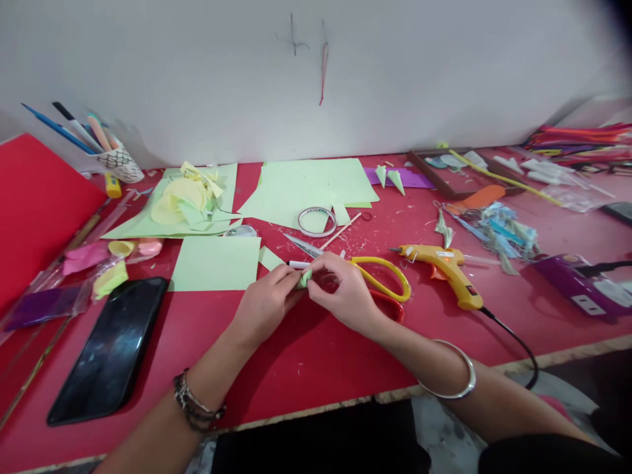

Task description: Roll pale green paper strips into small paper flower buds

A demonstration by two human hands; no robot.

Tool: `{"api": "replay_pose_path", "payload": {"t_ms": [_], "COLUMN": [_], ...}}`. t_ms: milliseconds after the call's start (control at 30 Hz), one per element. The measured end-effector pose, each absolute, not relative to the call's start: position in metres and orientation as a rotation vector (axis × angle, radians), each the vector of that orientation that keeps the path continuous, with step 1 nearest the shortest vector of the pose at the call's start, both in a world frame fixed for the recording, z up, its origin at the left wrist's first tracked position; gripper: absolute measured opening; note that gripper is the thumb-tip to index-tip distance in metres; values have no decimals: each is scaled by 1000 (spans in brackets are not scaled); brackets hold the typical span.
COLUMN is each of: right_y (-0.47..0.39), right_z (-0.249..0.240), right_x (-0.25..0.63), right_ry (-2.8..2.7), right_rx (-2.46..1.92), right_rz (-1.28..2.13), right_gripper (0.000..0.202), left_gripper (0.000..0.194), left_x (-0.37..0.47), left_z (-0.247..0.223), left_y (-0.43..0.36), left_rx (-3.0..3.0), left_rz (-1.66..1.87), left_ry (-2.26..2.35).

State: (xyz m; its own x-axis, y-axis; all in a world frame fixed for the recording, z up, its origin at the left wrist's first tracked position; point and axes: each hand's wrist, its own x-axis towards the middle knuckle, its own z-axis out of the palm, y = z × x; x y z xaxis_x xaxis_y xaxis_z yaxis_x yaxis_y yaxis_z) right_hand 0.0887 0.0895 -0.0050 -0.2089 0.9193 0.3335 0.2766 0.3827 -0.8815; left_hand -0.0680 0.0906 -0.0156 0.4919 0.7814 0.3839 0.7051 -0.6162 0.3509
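Between my two hands is a small rolled green paper piece, partly hidden by fingers. My left hand pinches its left side, and my right hand has thumb and forefinger closed on its right side. Just beyond the fingers lie a white pen and scissors with yellow and red handles, the red one partly behind my right wrist. A pale green sheet lies left of my hands. A roll of tape rests on the larger green sheets farther back.
A yellow glue gun with a black cord lies to the right, near blue tassels and a purple power block. At left are a phone, paper scraps and a pen cup. Two green cones sit at the back.
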Motion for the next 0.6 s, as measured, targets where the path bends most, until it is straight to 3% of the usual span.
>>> {"api": "replay_pose_path", "payload": {"t_ms": [267,600], "right_y": [88,88], "right_z": [-5,0], "right_x": [87,89], "right_ry": [-1725,-1785], "right_rx": [-1039,-979], "right_rz": [922,814], "right_gripper": [5,15], "left_gripper": [18,12], "left_x": [-68,-66], "left_z": [-14,-13], "left_y": [88,92], "left_rx": [2651,2461], "left_rz": [701,720], "left_ry": [1356,1221]}}
